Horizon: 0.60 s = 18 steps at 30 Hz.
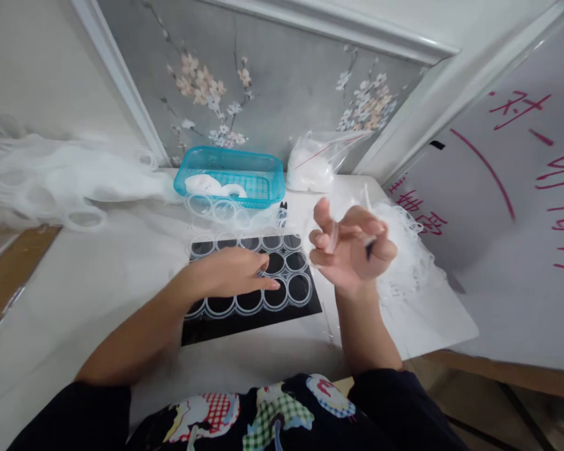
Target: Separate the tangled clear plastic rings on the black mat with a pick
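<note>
My left hand [232, 272] hovers palm down over a black sheet [251, 326], thumb and forefinger apart, and I see nothing between them. Rows of translucent plastic rings [299, 289] lie on the sheet, some hidden under this hand. To the right of the sheet, my right hand [352, 244] is raised palm up with its fingers curled. A clear ring [333, 238] shows at its fingers, blurred by motion. A small dark thing [369, 250] also shows near this palm; its kind cannot be made out.
A blue plastic basket [272, 166] with white round pieces stands at the back, beside a clear bag [313, 166] of white material. More rings are heaped at the right [404, 250] and far left [75, 178]. A whiteboard [512, 250] borders the table's right side.
</note>
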Motion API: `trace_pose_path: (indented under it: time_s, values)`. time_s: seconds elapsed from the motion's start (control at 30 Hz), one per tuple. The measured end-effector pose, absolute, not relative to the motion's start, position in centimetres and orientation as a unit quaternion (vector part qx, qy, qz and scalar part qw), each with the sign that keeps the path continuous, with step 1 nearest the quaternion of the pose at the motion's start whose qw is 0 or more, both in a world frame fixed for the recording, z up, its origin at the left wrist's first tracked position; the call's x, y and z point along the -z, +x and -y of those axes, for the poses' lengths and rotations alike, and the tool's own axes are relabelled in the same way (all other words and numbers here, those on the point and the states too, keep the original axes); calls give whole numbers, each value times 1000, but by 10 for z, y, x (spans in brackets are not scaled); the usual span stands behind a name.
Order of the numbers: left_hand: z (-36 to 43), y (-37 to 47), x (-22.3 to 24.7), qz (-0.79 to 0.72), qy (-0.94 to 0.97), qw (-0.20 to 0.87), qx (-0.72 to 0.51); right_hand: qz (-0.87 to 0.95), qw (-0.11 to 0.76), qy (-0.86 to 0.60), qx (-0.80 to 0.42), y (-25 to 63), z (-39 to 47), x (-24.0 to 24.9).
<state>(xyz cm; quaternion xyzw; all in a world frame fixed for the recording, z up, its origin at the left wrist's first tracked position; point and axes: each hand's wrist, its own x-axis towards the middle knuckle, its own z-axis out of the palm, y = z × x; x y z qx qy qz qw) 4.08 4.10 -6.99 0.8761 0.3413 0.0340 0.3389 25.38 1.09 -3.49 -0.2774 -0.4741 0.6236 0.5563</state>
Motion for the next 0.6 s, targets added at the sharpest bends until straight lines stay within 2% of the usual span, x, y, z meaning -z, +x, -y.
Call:
trace_pose_path:
  time_s: [0.07,0.17,0.33,0.4,0.5,0.53,0.6]
  values:
    - [-32,48,103,-399,877,257,-74,506,554,-258,-608,260,-6,35]
    - [-22,54,143,-414,873,240,-98,577,501,-287,-577,262,4,55]
    - [-25,42,150,-394,870,272,-120,692,374,-427,-447,248,19,133]
    - [-29,35,143,-405,813,384,-165,689,344,-454,-449,243,25,158]
    - [-40,28,137,-438,521,678,-280,673,341,-467,-462,241,30,174]
    - [-45,26,137,-439,423,733,-304,668,343,-467,-467,241,30,175]
    - [-55,21,139,-447,330,764,-328,655,347,-464,-486,243,29,173]
